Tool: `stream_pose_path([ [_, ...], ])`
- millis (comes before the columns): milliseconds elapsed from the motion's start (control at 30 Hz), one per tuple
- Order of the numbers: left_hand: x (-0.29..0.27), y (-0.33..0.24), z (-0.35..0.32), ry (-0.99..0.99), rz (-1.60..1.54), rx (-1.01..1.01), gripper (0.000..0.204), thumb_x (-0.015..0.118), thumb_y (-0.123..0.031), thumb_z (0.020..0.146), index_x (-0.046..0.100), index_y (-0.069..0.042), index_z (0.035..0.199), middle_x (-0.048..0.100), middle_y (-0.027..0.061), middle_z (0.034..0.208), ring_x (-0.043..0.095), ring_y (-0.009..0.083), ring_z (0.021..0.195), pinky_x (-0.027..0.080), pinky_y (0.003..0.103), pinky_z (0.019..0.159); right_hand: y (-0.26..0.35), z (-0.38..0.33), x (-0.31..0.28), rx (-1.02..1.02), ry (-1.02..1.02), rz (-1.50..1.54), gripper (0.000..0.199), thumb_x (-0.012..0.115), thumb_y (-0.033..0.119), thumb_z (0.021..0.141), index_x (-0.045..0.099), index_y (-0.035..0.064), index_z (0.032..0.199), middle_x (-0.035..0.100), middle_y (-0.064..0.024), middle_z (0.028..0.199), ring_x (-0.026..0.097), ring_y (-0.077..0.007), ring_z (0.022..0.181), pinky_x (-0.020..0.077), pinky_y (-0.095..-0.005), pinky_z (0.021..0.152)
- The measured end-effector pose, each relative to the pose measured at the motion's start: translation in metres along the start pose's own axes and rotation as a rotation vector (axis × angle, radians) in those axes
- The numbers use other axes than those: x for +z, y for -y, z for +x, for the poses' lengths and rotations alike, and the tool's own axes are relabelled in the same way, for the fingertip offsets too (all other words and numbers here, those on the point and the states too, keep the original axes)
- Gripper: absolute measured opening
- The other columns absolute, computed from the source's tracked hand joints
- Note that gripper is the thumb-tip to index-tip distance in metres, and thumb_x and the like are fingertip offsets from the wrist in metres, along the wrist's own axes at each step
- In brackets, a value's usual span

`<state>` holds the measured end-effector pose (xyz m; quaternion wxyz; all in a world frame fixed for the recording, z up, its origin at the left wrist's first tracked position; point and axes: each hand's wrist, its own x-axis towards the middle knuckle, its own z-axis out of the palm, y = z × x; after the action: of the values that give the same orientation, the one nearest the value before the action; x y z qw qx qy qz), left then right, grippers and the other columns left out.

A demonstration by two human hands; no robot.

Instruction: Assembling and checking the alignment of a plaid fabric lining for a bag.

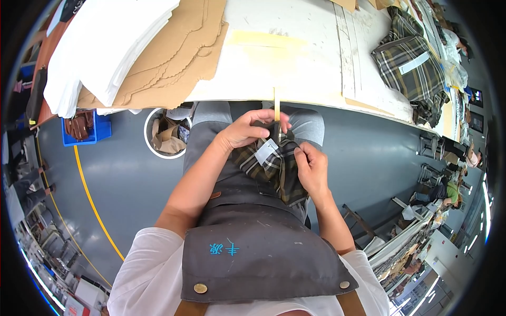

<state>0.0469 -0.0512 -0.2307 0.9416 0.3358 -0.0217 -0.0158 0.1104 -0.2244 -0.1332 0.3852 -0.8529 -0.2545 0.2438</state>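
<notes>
olive plaid cloth [286, 178] is held over the dark apron [258, 255], near the worktop [313, 68], long axis running toward the person, slightly rightward; left hand's [246, 130] grip pinches its far end, right hand's [314, 167] its right edge.

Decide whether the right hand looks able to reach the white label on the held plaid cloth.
Probably yes: the right hand pinches the plaid cloth to the right of the white label, whose face looks uncovered. The hand would likely need to loosen its pinch first.
</notes>
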Motion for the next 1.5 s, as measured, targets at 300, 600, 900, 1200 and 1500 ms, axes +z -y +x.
stream_pose_path([
  [300,0.012,0.001,0.006,-0.351,-0.267,0.002,0.032,0.059,-0.03,0.083,0.06,0.002,0.088,0.061,0.0126,0.09,0.058,0.018,0.085,0.046,0.03,0.079,0.007,0.003,0.001,0.02,-0.009,0.044,0.019,0.053,0.006,0.082,0.049,-0.0024,0.066,0.04,-0.005,0.05,0.034,-0.0077,0.047,0.0295,-0.0264,0.043],
  [600,0.013,0.005,0.004,-0.429,-0.189,-0.012,0.023,0.06,-0.016,0.083,0.058,0.001,0.097,0.062,0.0102,0.091,0.06,0.0147,0.081,0.049,0.028,0.075,0.01,0.001,0.002,0.024,0.014,0.015,0.015,0.054,0.005,0.079,0.051,-0.002,0.067,0.045,-0.0083,0.053,0.041,-0.0122,0.046,0.034,-0.0282,0.045],
  [900,0.04,0.002,0.003,-0.608,-0.244,0.046,0.017,0.058,-0.017,0.085,0.059,-0.001,0.09,0.064,0.009,0.086,0.06,0.0134,0.076,0.05,0.027,0.071,0.031,0.007,-0.001,-0.244,0.248,-0.292,0.014,0.062,0.012,0.076,0.056,0.0024,0.068,0.054,-0.0088,0.063,0.054,-0.0244,0.056,0.0435,-0.0333,0.051],
  [1200,0.038,0.007,0.005,-0.664,-0.31,0.098,0.012,0.061,-0.011,0.083,0.06,-0.001,0.091,0.062,0.0051,0.081,0.058,0.0094,0.071,0.048,0.023,0.065,0.04,0.043,0.014,0.05,0.065,0.226,0.007,0.062,0.005,0.079,0.06,-0.0006,0.082,0.061,-0.0045,0.065,0.055,-0.0061,0.053,0.0439,-0.0199,0.049],
  [1500,0.039,0.009,0.006,-0.728,-0.258,0.114,0.011,0.063,-0.01,0.081,0.06,-0.003,0.09,0.061,0.0019,0.08,0.055,0.007,0.068,0.045,0.021,0.063,0.042,0.043,0.017,0.006,0.06,0.098,0.009,0.066,0.005,0.073,0.059,-0.0005,0.076,0.061,-0.004,0.062,0.055,-0.0064,0.052,0.0443,-0.0206,0.049],
])
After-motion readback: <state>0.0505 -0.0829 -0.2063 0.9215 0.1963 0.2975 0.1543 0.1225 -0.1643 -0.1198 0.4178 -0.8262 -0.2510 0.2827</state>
